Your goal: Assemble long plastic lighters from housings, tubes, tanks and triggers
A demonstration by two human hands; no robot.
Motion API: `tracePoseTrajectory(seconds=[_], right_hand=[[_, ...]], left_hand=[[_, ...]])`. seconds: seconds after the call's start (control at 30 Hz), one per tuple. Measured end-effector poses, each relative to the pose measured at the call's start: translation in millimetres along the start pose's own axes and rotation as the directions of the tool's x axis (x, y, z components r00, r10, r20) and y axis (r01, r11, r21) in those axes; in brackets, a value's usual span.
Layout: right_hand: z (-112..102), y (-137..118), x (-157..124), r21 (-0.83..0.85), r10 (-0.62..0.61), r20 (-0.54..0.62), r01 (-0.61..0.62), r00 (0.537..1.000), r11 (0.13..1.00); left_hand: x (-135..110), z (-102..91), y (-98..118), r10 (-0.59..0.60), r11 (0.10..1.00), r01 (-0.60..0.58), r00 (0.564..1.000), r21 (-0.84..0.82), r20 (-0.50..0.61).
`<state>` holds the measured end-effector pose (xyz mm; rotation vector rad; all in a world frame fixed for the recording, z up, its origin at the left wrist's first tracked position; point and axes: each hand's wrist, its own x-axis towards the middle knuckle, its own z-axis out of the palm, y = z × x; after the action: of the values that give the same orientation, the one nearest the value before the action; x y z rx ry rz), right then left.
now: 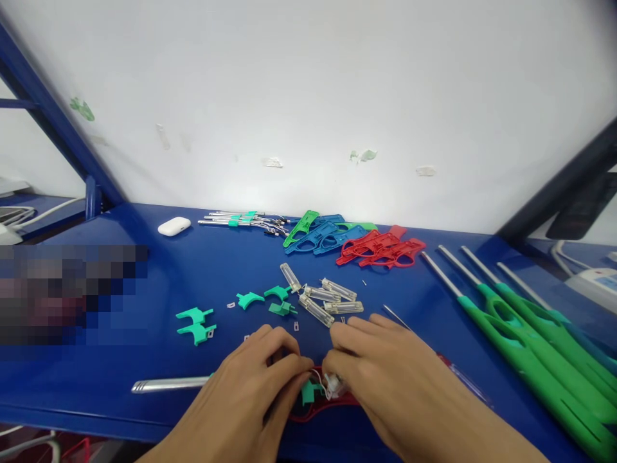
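Observation:
A red lighter shell half lies at the table's front edge under both my hands. It holds a teal trigger and a thin white wire, and a silver lighter tube points out to the left. My left hand is closed, thumb and fingers pinched at the shell beside the trigger. Closed fingers of my right hand grip a clear fuel tank over the shell; its far end is hidden by the hand. Just ahead lie several loose clear tanks and teal triggers.
Blue, green and red shell halves lie by the wall, with wired silver tubes and a white case to their left. Green long lighters occupy the right side. A screwdriver sits beside my right forearm.

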<state>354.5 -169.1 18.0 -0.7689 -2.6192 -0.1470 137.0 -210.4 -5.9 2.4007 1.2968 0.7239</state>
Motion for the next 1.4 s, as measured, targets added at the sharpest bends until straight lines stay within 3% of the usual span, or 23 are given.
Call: tracePoseTrajectory(seconds=[0.17, 0.53, 0.67, 1.1, 1.27, 1.4], right_hand=[[-8, -4, -2, -0.059, -0.035, -0.028, 0.033, 0.999, 0.998], [-4, 2, -9, -0.063, 0.018, -0.072, -0.022, 0.997, 0.998], [0, 2, -11, -0.024, 0.042, -0.135, -0.045, 0.99, 0.999], [15, -2, -20, 0.102, 0.188, -0.284, -0.165, 0.94, 0.981], [18, -2, -21, 0.151, 0.192, -0.329, -0.149, 0.924, 0.977], [20, -2, -24, 0.177, 0.21, -0.309, -0.161, 0.928, 0.971]], left_hand=[[-2, 0.2, 0, 0.012, 1.0, -0.012, 1.0, -0.004, -0.017], [0, -1.1, 1, -0.01, 1.0, 0.009, 1.0, -0.025, -0.014], [-1, 0.9, 0, 0.023, 0.999, -0.026, 0.996, -0.042, -0.085], [0, -2.5, 1, 0.188, 0.973, -0.146, 0.95, 0.18, -0.249], [4, -0.3, 2, 0.288, 0.927, -0.225, 0.939, 0.301, -0.185], [9, 5.2, 2, 0.166, 0.968, -0.124, 0.968, 0.216, -0.187]])
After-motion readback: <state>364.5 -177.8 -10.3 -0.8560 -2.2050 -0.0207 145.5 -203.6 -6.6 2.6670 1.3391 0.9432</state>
